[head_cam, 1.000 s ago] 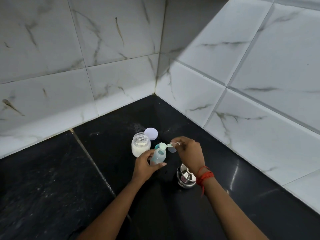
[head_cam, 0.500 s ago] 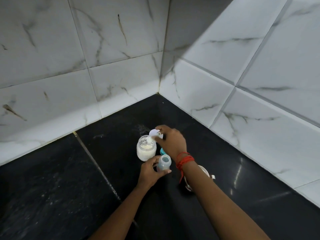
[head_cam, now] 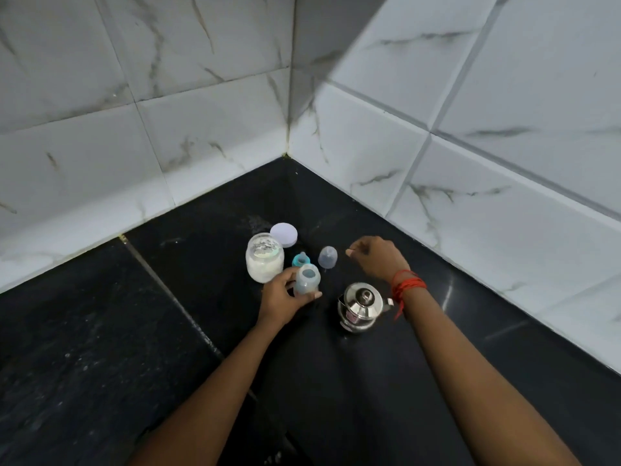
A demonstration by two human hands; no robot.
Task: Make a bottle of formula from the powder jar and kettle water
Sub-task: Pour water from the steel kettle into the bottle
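On the black counter, my left hand (head_cam: 280,297) grips a small open translucent baby bottle (head_cam: 306,280), which stands upright. Just behind it sits the open glass powder jar (head_cam: 264,260) with white powder inside. The jar's white lid (head_cam: 284,234) lies flat to the right of and behind the jar. A teal nipple ring (head_cam: 300,260) and a clear bottle cap (head_cam: 327,257) stand between jar and my right hand (head_cam: 378,258). That hand hovers with its fingers curled shut, right of the cap and above the steel kettle (head_cam: 361,306). I see nothing clearly held in it.
Two white marble-tiled walls (head_cam: 470,163) meet in a corner behind the objects. The black stone counter (head_cam: 100,331) stretches left and toward me, with a seam running diagonally left of the jar. A red thread band (head_cam: 406,285) circles my right wrist.
My right hand went from the bottle mouth with a scoop, over to the jar, then pulled back right beyond the cap. The kettle, earlier hidden by that arm, now shows fully. My left hand kept hold of the bottle.
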